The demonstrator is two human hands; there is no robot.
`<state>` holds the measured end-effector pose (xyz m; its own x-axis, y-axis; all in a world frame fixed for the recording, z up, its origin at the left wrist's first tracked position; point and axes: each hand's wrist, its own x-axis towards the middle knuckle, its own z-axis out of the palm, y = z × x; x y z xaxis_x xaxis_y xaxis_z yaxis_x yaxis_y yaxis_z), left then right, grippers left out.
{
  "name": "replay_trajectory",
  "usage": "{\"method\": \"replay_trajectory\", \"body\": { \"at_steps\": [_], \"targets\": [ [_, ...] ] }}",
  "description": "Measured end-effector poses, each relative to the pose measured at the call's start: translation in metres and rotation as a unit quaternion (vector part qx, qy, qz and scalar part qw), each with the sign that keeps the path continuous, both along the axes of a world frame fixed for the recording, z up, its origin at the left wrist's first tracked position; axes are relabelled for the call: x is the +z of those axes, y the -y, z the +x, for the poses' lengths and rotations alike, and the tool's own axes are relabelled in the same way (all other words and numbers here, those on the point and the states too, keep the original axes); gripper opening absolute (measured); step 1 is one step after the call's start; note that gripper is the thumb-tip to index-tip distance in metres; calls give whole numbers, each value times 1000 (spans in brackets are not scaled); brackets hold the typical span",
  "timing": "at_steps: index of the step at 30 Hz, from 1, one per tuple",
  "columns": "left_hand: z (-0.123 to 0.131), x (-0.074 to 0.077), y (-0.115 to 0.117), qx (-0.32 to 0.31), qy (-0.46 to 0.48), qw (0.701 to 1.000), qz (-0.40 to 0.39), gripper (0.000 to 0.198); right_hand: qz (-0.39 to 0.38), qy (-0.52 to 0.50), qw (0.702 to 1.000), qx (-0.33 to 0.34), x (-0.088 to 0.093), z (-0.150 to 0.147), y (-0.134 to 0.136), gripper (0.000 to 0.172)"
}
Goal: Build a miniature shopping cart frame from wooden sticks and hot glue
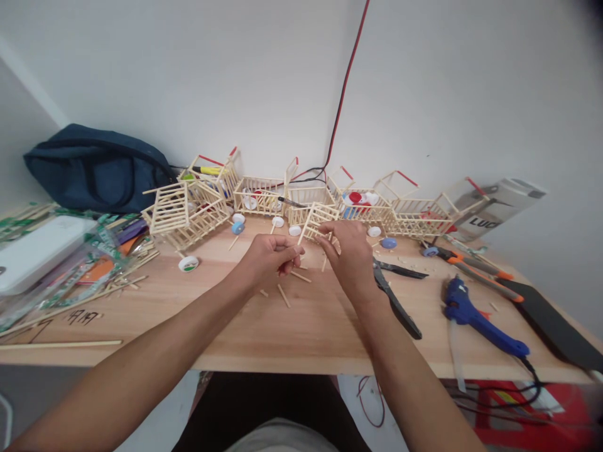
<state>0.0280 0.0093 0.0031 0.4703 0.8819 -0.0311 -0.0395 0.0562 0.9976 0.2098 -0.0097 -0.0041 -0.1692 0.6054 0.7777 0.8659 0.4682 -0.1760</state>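
Note:
A small lattice panel of thin wooden sticks (316,218) is held up between my hands, tilted, over the middle of the table. The fingers of my left hand (272,256) are pinched at the panel's lower left, where one stick sticks out. On the opposite side, my right hand (349,256) has its thumb and fingers closed on the panel's edge, partly hiding it. Beneath the hands lie loose cut sticks (284,295). Just behind stands a stick-built cart basket (301,198), and a white bottle-cap wheel (294,231) shows beside the panel.
More miniature stick carts (188,216) line the wall. To the right are black-handled cutters (398,304), a blue glue gun (475,317), orange-handled pliers (485,274) and a black slab (551,323). A navy bag (98,169) and white box (44,251) are at left.

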Motion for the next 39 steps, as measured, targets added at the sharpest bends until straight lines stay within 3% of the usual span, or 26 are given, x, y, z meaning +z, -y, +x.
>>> {"method": "replay_trajectory", "body": {
  "at_steps": [39],
  "targets": [
    [0,1,0,-2,-9,1000,9,23,15,-18,1000,-4,4,-3,4,7]
  ]
}}
